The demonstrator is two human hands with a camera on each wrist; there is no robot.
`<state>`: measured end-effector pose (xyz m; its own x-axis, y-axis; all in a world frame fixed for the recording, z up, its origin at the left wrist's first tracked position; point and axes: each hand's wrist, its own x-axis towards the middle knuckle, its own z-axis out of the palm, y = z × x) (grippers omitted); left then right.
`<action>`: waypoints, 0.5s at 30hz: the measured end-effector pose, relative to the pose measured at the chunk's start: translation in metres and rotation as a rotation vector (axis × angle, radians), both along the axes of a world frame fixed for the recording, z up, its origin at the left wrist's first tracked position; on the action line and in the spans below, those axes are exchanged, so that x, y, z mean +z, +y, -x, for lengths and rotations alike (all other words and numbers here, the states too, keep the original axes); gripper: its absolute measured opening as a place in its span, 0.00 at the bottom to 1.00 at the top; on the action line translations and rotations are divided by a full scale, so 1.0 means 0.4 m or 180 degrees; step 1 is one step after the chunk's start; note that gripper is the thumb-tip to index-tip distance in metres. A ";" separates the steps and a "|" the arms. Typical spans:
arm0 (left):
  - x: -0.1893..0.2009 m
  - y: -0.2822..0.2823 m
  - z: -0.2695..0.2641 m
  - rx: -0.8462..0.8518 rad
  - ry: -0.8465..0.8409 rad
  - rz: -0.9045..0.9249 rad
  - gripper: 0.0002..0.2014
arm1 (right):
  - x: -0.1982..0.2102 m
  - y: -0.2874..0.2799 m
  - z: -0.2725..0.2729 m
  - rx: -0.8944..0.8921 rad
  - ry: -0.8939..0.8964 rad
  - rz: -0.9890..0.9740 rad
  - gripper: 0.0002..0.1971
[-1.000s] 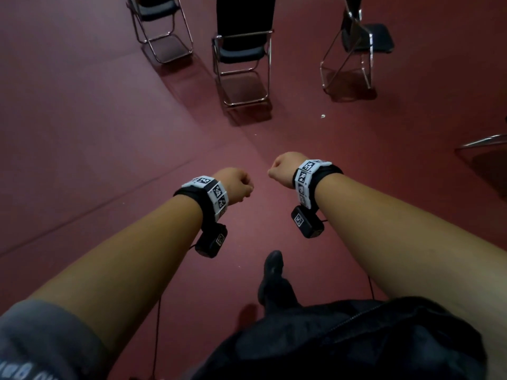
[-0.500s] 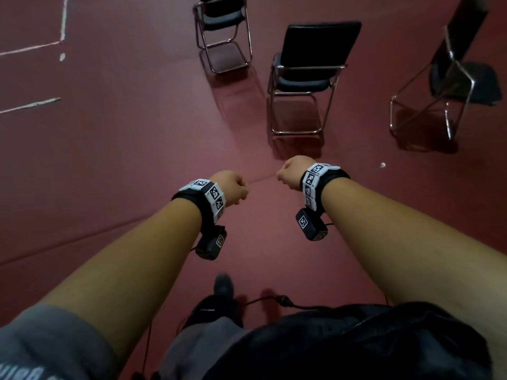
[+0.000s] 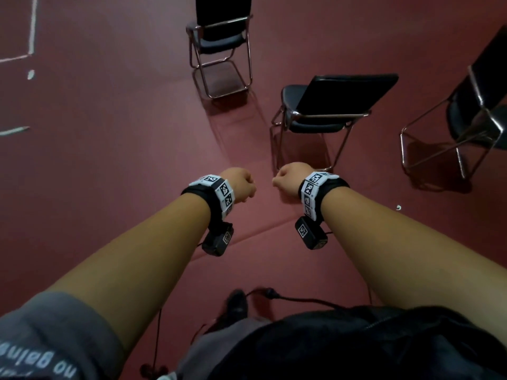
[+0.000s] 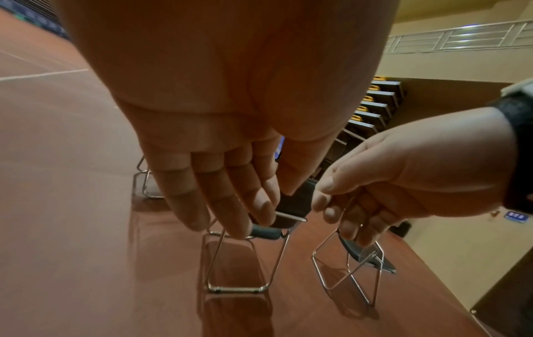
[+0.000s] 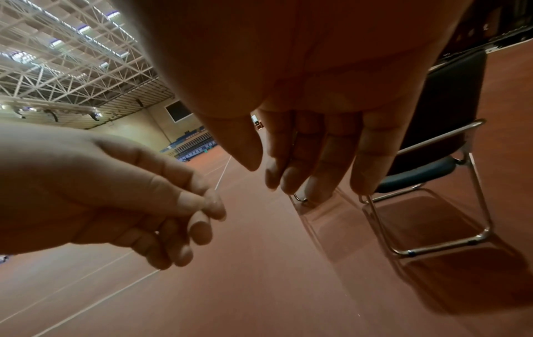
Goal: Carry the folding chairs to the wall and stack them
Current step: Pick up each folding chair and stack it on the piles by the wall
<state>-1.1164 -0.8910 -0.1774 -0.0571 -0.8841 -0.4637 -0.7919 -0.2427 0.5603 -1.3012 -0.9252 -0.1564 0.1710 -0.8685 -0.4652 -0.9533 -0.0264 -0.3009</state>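
Indoor sports hall, red floor (image 3: pixel 109 165) with white court lines

Three folding chairs in head view, all unfolded, standing on own legs, well apart from one another:
- nearest chair (image 3: pixel 326 111), black seat and back, chrome frame, just ahead of right hand
- far chair (image 3: pixel 219 39), beyond and to the left of it
- right-hand chair (image 3: pixel 477 111), at frame edge, angled differently, partly cut off

Left hand (image 3: pixel 241 185): held out in front, fingers loosely curled inward, holding nothing. Left wrist view confirms fingers (image 4: pixel 230 200) relaxed and hanging, no contact with any chair

Right hand (image 3: pixel 290 178): same posture, loose curl, empty. Right wrist view shows fingers (image 5: pixel 317 159) slack with nearest chair's frame behind them, not touching

Both hands near each other, above bare floor, short of nearest chair. Tracker bands on both wrists

Progress, judged from these views: no chair in hand, none folded among the three visible. No stack of chairs in any view; cannot tell whether others already stand at a wall out of frame. Tiered seating (image 4: pixel 372 102) along beige wall (image 4: pixel 444 95) behind the chairs in left wrist view; whether that is the target wall unknown

Left to do, at least: reach nearest chair, fold, carry to wall, stack; then the same for the other two

Likely step in hand: approach to nearest chair, grasp not yet begun
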 end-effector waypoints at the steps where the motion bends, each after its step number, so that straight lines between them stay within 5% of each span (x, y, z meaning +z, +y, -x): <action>1: 0.006 -0.053 -0.006 -0.0041 -0.0010 0.0021 0.06 | 0.002 -0.044 -0.012 -0.0033 -0.0035 0.0017 0.13; 15: -0.022 -0.868 0.081 -0.0818 -0.0386 0.0203 0.07 | -0.083 -0.806 0.123 -0.0735 -0.0076 -0.0089 0.19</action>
